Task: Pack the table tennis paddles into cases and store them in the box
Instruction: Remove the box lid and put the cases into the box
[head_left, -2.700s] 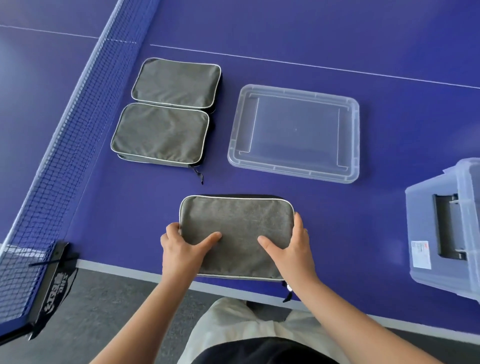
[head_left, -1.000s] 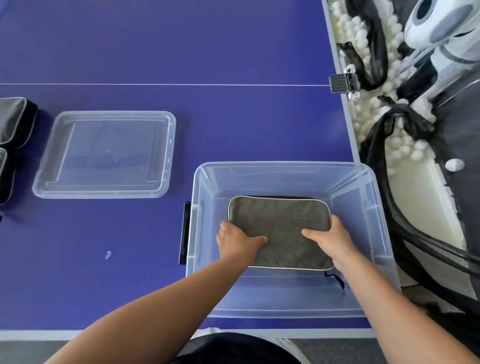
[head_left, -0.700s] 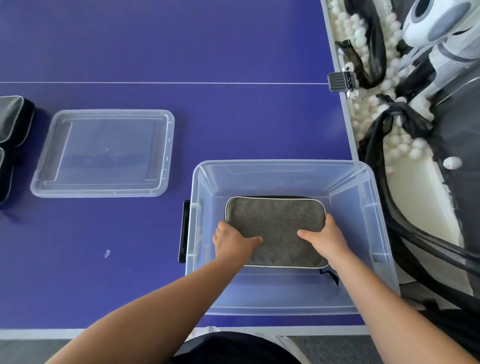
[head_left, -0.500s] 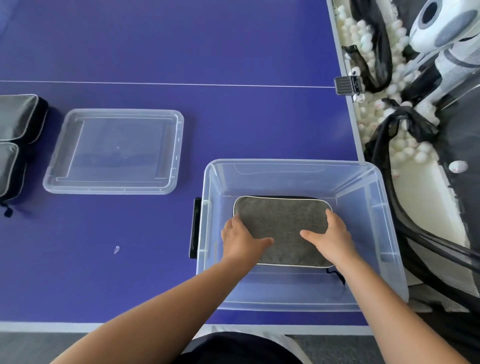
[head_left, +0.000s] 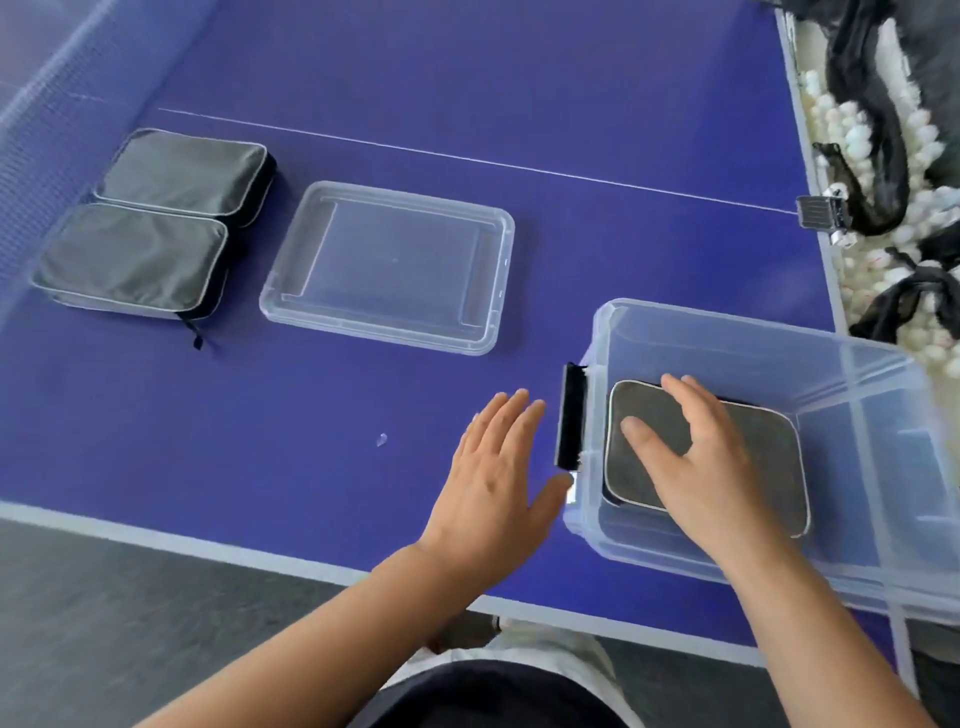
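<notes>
One grey case (head_left: 748, 452) lies flat in the clear box (head_left: 852, 374) | right hand (head_left: 696, 457) open above it, left hand (head_left: 498, 478) open over the table | two cases (head_left: 156, 228) wait far left | likely light, padded; best gripped by the short edges

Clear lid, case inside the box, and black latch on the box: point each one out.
Clear lid (head_left: 387, 267), head view, on its flat centre panel.
Case inside the box (head_left: 763, 457), head view, on its grey top face beside the hand.
Black latch (head_left: 570, 415), head view, on the middle of its bar.
</notes>
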